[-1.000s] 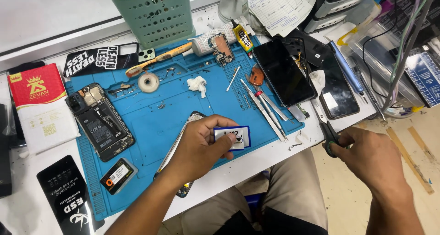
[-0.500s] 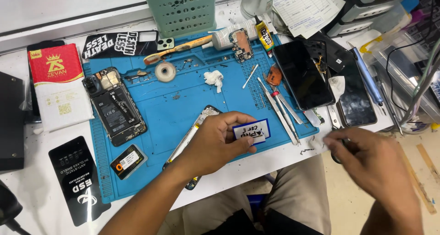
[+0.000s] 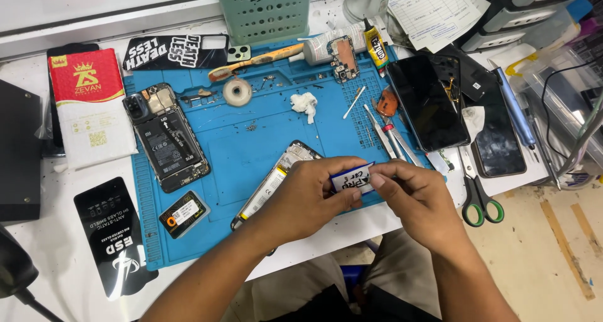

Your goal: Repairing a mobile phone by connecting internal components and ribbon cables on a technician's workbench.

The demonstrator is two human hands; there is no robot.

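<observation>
Card: small white card with blue border [image 3: 352,180], lower centre of the frame, held above the near edge of the blue mat [image 3: 239,140].
Left hand: left hand [image 3: 308,199] grips the card's left end; fingers closed on it, thumb along the lower edge.
Right hand: right hand [image 3: 418,193] pinches the card's right end; fingers closed on the corner.
Step in hand: judged, the card is being peeled or split at its right corner.
Next move: calls for a fine fingertip pull at that corner while the left hand steadies the card.
Beneath: phone frame [image 3: 273,184], partly hidden by the left hand.
Right of hands: scissors [image 3: 480,202] on the tabletop [image 3: 377,218]; tweezers [image 3: 386,133] on the mat.
Left of frame: opened phone [image 3: 166,140] on the mat.
</observation>
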